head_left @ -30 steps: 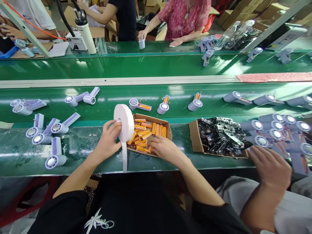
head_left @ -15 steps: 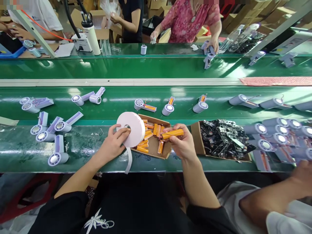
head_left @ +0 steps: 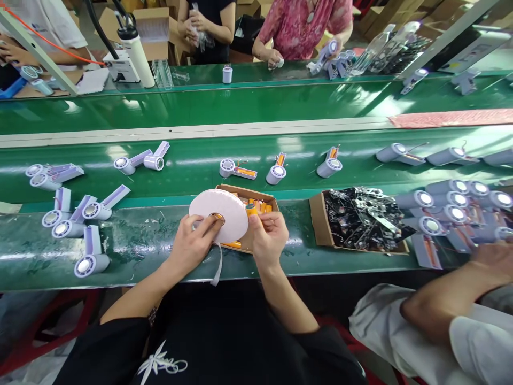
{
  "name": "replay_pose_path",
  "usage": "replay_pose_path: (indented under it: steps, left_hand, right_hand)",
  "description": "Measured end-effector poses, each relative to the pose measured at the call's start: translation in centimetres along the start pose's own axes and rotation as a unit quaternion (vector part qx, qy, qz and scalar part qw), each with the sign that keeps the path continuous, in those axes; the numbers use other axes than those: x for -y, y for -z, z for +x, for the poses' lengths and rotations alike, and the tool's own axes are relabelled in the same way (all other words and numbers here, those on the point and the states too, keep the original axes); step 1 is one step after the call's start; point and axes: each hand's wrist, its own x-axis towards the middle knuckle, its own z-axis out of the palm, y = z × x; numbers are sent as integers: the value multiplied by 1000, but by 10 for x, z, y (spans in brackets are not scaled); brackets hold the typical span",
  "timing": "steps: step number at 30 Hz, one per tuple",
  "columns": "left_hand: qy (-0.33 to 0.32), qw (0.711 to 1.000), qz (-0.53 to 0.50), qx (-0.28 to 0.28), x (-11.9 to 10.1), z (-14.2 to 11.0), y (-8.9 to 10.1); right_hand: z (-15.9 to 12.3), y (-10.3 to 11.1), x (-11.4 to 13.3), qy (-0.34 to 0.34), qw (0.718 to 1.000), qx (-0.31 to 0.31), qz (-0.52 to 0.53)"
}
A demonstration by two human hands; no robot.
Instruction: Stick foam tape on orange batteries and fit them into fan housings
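Note:
My left hand (head_left: 195,240) grips a wide roll of white tape (head_left: 236,216), fingers at its central hole; a loose tail of tape hangs below. Close to the roll's right edge, my right hand (head_left: 269,235) is closed on an orange battery (head_left: 251,208), its end pointing up. Behind both hands stands a shallow cardboard box (head_left: 273,202) holding several orange batteries, partly hidden by the roll. Beyond it on the green belt lie fan housings, one fan housing (head_left: 276,172) with an orange battery in its handle.
On the right, a cardboard box (head_left: 319,218) holds black circuit boards, beside a cluster of lilac fan housings (head_left: 430,224) and a co-worker's arm (head_left: 452,291). More fan housings (head_left: 91,263) lie at left. Across the belt (head_left: 168,115), other people work.
My right hand has moved left with the battery, up to the roll's edge. The roll has turned and shifted slightly right, covering more of the box. The view has shifted a little.

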Motion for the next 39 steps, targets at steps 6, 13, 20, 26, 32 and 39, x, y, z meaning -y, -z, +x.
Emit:
replay_pose_path:
  steps: [6,13,20,26,32,39]
  left_hand:
    - [-38,999,26,16,16,11,20]
    - [22,1000,13,-18,-15,10,10]
    - [-74,979,-124,145,-17,9,2]
    - [111,970,-154,154,107,103,-30]
    - [300,935,80,174,211,110,-60]
    - [209,951,57,222,247,103,-47]
  right_hand:
    - [28,33,14,-106,952,287,-23]
    - [11,13,-4,-95,981,114,123]
    - [84,58,-5,10,968,-48,247]
    - [69,41,4,-46,969,44,241]
    - [41,55,-12,-89,968,62,225]
    - [33,85,-22,-123,974,82,172]
